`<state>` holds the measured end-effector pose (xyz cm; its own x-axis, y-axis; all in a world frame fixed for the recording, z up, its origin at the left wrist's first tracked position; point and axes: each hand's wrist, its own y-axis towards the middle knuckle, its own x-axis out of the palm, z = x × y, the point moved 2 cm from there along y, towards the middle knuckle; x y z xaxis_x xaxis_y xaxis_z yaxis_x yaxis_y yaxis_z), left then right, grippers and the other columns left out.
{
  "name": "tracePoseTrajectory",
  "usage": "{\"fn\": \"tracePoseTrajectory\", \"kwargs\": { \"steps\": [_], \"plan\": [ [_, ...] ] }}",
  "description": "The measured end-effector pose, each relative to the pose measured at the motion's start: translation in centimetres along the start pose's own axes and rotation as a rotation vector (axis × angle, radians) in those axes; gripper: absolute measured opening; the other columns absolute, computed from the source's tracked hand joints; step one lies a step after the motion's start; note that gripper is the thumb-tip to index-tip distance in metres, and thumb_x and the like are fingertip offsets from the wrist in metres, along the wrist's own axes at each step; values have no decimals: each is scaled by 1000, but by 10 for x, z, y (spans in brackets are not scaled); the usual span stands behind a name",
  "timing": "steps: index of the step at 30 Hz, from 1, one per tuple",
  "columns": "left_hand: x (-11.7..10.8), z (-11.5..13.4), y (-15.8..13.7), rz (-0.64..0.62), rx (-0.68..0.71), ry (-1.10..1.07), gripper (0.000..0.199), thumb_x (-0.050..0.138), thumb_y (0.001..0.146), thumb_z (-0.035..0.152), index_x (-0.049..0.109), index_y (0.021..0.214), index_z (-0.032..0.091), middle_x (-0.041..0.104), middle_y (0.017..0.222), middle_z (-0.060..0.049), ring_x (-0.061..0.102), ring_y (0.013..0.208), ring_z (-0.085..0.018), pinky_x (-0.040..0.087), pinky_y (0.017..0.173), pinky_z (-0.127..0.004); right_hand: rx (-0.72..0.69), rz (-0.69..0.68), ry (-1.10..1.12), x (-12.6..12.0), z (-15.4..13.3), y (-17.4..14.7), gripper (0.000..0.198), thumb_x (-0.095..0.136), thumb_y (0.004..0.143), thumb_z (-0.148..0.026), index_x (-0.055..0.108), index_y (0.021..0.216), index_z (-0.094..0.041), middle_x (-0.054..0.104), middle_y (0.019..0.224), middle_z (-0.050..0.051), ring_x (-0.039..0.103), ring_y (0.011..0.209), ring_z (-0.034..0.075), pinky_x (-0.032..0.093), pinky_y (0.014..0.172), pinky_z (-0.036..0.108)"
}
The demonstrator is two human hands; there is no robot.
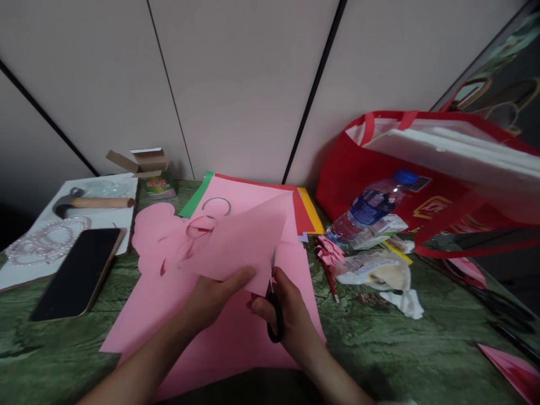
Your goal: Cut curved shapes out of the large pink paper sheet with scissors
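Note:
My left hand (221,295) pinches the lower edge of a pink paper sheet (248,236), its thumb lying on top. In my right hand (291,309) is a pair of scissors (275,315) with black handles. Their blades point away from me and lie at the right edge of that sheet. Under both hands spread more pink sheets (253,349). Left of the held paper lie cut pink pieces with rounded, scalloped edges (154,233). A thin dark ring (225,203) rests on the pink paper behind.
On the left are a phone (80,275), a hammer (99,202), bead strands (54,242) and a small open box (156,183). To the right stand a red bag (350,169) and a leaning water bottle (367,205). A pencil (330,279) and plastic wrappers (375,270) lie nearby.

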<state>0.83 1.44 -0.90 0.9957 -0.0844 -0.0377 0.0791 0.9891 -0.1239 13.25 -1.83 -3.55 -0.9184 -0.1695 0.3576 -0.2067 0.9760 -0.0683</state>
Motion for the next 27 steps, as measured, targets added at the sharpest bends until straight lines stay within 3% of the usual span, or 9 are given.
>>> {"fn": "tracePoseTrajectory", "kwargs": {
  "steps": [8,12,16,20,27],
  "plan": [
    [3,1,1,-114,-27,-51,15,57,70,30,64,63,19,67,55,-3,64,59,-21,53,55,-33,-10,46,-93,1,-3,-1,31,68,68,-34,45,83,-20,54,59,-5,54,54,13,38,52,24],
    [3,-2,1,-132,-31,-24,19,56,71,31,63,57,21,64,48,-2,64,59,-22,53,54,-33,5,53,-99,1,0,-1,31,67,69,-36,47,87,-20,55,62,-4,54,53,12,39,51,24],
    [-1,-8,1,-55,-23,2,13,61,70,32,67,72,20,70,65,-4,66,76,-23,54,66,-34,-16,49,-80,1,-1,0,33,68,68,-36,47,87,-20,56,66,-3,55,57,13,40,54,25],
    [-4,-11,0,1,-15,46,26,65,69,31,65,91,18,71,86,-6,61,95,-24,51,79,-34,-34,30,-23,0,-2,2,38,71,65,-36,45,88,-21,60,71,-1,56,63,15,41,56,25],
    [-1,-7,-1,-28,-30,23,19,62,71,28,66,85,17,71,90,-6,63,89,-22,52,76,-33,-32,19,-48,2,-4,1,36,69,68,-38,45,90,-22,63,75,1,59,68,17,44,60,27]
  ]
}}
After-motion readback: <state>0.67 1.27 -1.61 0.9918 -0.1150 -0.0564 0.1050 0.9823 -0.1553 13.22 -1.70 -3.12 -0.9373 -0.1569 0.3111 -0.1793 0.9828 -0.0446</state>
